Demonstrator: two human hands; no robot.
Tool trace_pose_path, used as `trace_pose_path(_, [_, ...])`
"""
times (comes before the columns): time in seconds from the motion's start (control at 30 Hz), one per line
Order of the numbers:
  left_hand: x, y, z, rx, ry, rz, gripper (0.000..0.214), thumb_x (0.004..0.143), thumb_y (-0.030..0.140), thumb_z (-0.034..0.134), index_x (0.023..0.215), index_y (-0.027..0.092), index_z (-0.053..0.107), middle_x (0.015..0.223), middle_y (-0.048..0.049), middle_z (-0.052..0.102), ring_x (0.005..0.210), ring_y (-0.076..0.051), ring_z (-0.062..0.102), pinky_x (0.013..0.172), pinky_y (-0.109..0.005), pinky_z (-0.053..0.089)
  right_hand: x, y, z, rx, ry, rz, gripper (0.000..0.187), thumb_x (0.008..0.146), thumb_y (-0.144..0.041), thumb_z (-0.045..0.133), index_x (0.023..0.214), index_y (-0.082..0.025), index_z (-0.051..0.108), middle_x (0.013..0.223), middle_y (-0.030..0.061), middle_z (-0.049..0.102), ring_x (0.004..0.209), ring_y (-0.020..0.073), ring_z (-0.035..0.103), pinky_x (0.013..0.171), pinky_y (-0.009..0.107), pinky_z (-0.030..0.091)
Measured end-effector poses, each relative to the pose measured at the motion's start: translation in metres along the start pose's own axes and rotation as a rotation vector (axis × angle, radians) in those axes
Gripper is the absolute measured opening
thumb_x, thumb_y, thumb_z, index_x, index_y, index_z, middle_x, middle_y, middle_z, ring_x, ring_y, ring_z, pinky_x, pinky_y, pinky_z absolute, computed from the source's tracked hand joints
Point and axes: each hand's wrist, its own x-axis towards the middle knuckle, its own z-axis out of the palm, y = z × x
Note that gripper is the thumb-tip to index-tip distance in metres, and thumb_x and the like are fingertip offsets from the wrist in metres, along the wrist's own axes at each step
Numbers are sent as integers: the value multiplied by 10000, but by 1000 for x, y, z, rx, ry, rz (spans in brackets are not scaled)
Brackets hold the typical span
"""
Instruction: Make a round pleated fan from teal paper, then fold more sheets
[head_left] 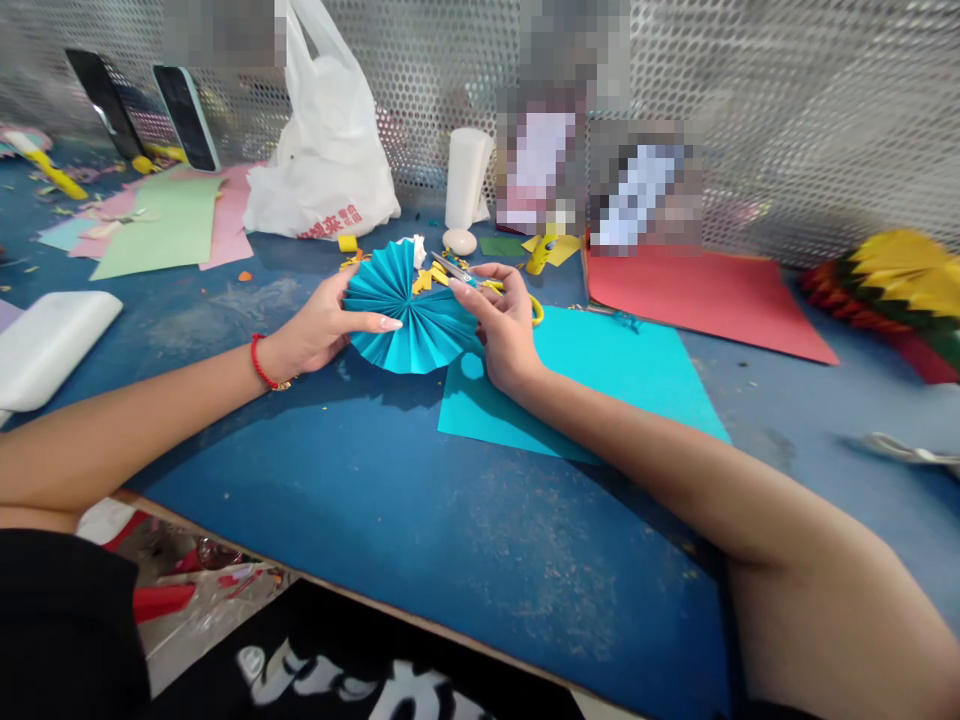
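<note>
My left hand grips the left side of a turquoise pleated paper fan, a half-round or fuller rosette of narrow folds. My right hand holds a pair of small scissors with yellow handles at the fan's upper right edge. The steel blades point up and left, close to the folds. Small yellow paper scraps lie just behind the fan. Under my right wrist lies a flat turquoise paper sheet with a round hole cut near its left side.
A blue work table carries paper scraps, a red sheet, green and pink sheets, a yellow glue stick, a white plastic bag and a white cylinder. Two phones lean on a perforated metal screen. A folded multicoloured paper fan sits at right.
</note>
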Motion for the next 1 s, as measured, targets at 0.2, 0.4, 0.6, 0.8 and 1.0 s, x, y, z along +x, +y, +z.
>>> trace_pose_path(0.2, [1,6,-7,-88,-95,-94,585,610,231,915,1157,196,712,1163,-82,785,1094,-352,737,932,-455,632,-3,-8,1,86,-212,72,477,671,-507,867,993,-257,620,882,1,706,767,155,644,598,285,458])
trace_pose_path(0.4, [3,6,-9,-31,-56,-86,592,555,216,915,1114,228,720,1050,-28,787,1021,-302,733,868,-393,614,-6,-8,1,20,-365,69,446,683,-496,873,984,-261,642,912,-2,731,813,166,659,669,309,487])
trace_pose_path(0.6, [2,3,-6,-5,-7,-55,689,545,229,941,1196,264,719,1066,2,766,975,-246,695,884,-362,591,-5,-5,2,30,-495,79,476,697,-487,902,995,-249,617,967,1,729,908,170,683,800,327,550])
trace_pose_path(0.8, [1,-2,-6,96,117,104,669,569,274,990,1181,303,719,1147,21,758,1043,-241,671,910,-354,572,-5,-2,2,7,-553,125,583,628,-402,970,989,-256,535,902,-29,695,857,170,700,797,342,596])
trace_pose_path(1.0, [-1,0,-8,272,84,180,678,667,385,951,1282,292,679,1335,-7,701,1195,-290,646,1050,-402,519,-5,-1,5,-3,-591,121,586,628,-456,978,954,-251,537,797,-47,706,805,162,714,766,322,594])
